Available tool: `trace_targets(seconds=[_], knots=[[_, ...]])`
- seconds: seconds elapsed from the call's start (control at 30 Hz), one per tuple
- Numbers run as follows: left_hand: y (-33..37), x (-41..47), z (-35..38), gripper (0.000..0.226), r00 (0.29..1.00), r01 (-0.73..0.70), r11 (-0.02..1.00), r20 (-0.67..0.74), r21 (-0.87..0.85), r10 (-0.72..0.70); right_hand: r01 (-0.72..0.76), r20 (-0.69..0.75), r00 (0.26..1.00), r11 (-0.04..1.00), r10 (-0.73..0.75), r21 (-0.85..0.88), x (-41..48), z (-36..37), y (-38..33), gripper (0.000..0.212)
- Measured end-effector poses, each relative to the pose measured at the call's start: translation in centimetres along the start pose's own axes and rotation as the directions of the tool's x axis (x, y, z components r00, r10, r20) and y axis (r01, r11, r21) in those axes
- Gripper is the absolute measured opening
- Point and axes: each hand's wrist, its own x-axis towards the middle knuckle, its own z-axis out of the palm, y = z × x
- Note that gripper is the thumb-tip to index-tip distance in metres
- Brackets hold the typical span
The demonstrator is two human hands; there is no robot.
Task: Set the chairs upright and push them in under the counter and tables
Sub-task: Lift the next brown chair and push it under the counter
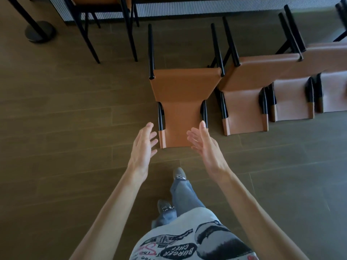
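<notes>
The nearest chair (183,94) lies tipped on its back on the wooden floor (65,109), just past centre toward 12 o'clock, with its tan seat and backrest facing up and its black legs pointing to 12 o'clock at the ribbed front of the bench (206,6). The top edge of the backrest is the end closest to the person. The left hand (143,145) hangs at the 9 o'clock side of that edge and the right hand (203,145) at the 3 o'clock side. Both hands are wide open, palms turned toward each other, fingers spread and loosely bent, and neither has hold of anything. Whether the right fingertips touch the backrest cannot be told. To 3 o'clock of this chair a second chair (244,102) lies tipped the same way, just beside it, then a third chair (293,98) and part of a fourth chair (334,91) at the frame edge. At 11 o'clock an upright chair (129,34) stands against the bench, and farther toward 10 o'clock sits the round base of a post (40,31). At 6 o'clock a grey shoe (179,173) is planted on the floor.
</notes>
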Motion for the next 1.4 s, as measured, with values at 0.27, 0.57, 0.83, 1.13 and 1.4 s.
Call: trace_targets(seconds=[0.27, 0.57, 0.83, 1.13, 1.4], knots=[[-0.4, 0.8, 6.3, 0.053, 0.999, 0.038, 0.999, 0.011, 0.019, -0.039, -0.003, -0.007, 1.000, 0.996, 0.004, 0.091, 2.0, -6.3, 1.3, 0.086], [-2.4, 6.5, 13.0, 0.054, 0.997, 0.070, 0.997, -0.027, -0.046, -0.071, -0.048, 0.054, 0.998, 0.991, 0.042, 0.122, 9.6, -12.5, 3.0, 0.083], [-10.7, 16.7, 16.8, 0.051, 0.985, 0.161, 0.985, -0.044, -0.065, -0.164, -0.090, 0.023, 0.996, 0.976, 0.087, 0.199, 18.8, -13.2, 12.3, 0.084], [-25.9, 33.6, 17.7, 0.052, 0.982, 0.186, 0.981, -0.033, -0.056, -0.188, -0.129, 0.000, 0.991, 0.947, 0.135, 0.294, 33.4, -13.2, 29.6, 0.087], [-40.3, 45.9, 17.4, 0.044, 0.967, 0.238, 0.965, -0.065, -0.114, -0.246, -0.222, 0.081, 0.975, 0.897, 0.207, 0.383, 43.8, -12.8, 44.2, 0.100]])
